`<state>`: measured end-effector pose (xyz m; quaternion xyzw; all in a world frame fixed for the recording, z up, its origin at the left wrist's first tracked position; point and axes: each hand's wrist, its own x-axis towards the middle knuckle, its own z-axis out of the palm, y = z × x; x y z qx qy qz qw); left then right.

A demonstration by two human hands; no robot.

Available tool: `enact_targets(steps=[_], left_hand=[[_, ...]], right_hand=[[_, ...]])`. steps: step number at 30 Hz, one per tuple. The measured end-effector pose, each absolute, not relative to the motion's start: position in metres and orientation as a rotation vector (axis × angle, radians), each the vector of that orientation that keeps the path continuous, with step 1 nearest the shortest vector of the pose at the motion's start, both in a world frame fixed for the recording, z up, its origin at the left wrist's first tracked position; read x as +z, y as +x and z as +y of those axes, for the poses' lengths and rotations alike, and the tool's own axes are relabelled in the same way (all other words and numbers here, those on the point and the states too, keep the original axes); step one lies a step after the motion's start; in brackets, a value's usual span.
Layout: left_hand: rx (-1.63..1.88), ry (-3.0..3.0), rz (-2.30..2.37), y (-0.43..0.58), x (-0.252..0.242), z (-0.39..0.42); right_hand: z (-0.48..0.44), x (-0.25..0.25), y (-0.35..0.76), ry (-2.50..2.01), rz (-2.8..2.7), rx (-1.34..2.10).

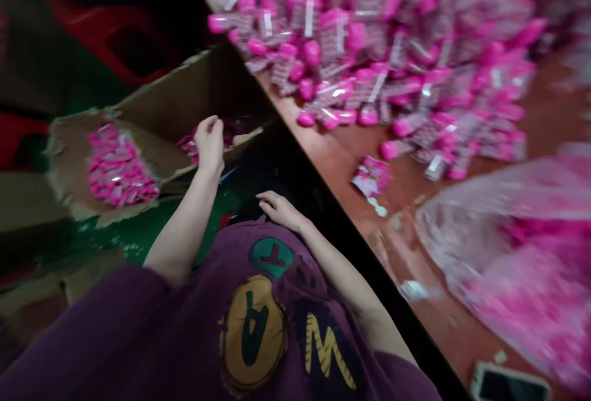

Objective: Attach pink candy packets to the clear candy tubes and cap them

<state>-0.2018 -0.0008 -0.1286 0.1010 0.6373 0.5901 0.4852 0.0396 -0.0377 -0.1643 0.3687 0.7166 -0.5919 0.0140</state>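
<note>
My left hand (210,142) is over the near side of a cardboard box (161,102), its fingers curled in. What they hold, if anything, is hidden. Inside the box, partly behind this hand, lie some pink pieces (188,145). A clear bag of small pink pieces (119,167) rests on the box's outspread flap. My right hand (279,210) is in front of my purple shirt, near the table's edge, with fingers stretched out and nothing visible in them.
A large heap of clear packs with pink ends (341,37) covers the far part of the reddish table (341,185). Nearer are a small pink packet (372,176), a big plastic bag of pink items (530,278) and a phone (510,384). Red stools (111,31) stand beyond the box.
</note>
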Motion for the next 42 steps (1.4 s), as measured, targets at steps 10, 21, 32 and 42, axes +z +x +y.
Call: enact_targets(steps=[10,21,32,42], left_hand=[[1.382,1.902,1.638,0.004,-0.093,0.003],[0.505,2.266,1.704,0.086,-0.079,0.13],[0.951,1.845,1.096,0.083,-0.038,0.096],[1.207,1.721,1.432,0.051,-0.076,0.064]], right_hand=[[-0.06,-0.1,0.172,1.723,2.177,-1.885],[-0.062,-0.069,0.213,2.013,2.363,-2.086],[0.036,-0.057,0.261,2.243,3.018,-0.294],[0.017,-0.089,0.264,2.801,2.613,-1.696]])
